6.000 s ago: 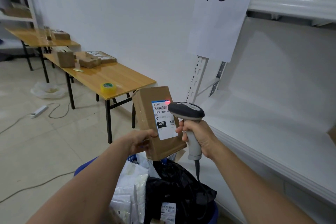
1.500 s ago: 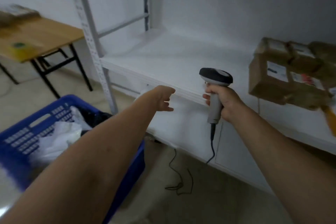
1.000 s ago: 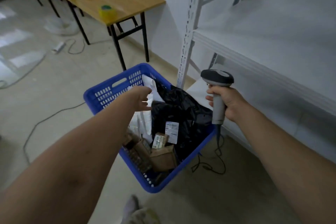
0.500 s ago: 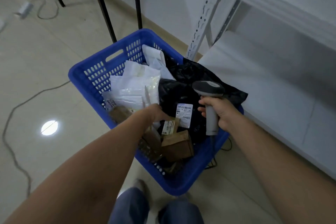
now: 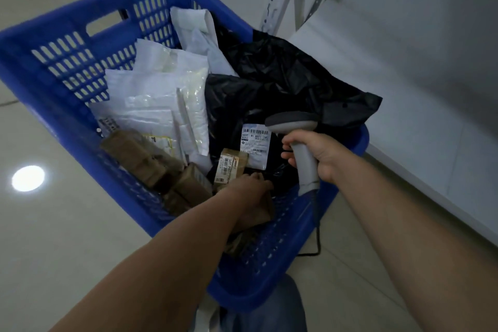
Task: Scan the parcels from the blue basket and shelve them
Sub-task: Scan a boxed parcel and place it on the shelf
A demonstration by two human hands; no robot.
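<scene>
Right hand (image 5: 310, 153) clenches the scanner (image 5: 292, 122) at 3 o'clock over the blue basket (image 5: 67, 16), left hand (image 5: 248, 187) on a brown box (image 5: 262, 213) at 6, hold unclear; many parcels (image 5: 161, 105) wait.

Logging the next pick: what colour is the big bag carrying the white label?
Black. The bag shows best in the head view.
</scene>
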